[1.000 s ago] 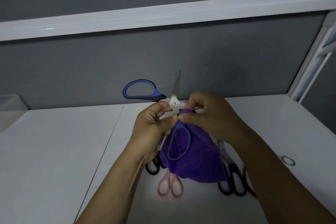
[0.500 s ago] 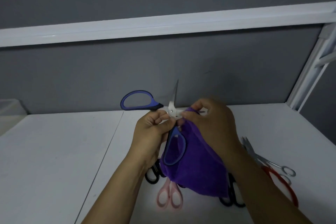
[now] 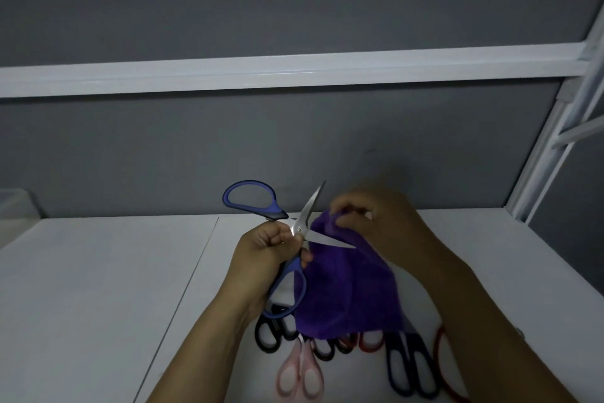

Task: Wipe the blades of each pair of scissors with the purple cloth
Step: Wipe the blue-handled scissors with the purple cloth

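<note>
Your purple cloth [image 3: 349, 291] hangs from your right hand [image 3: 376, 223], which pinches its top edge just right of your other grip. Half a second ago that hand was bunched on the pivot, and it's slid off since. Your left hand [image 3: 261, 255] is still curled round the blue scissors [image 3: 299, 227] just below the pivot, blades spread wide. The lower blade now lies bare across the cloth.

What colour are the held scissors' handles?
Blue handles with black edging, clearest in head view.
</note>
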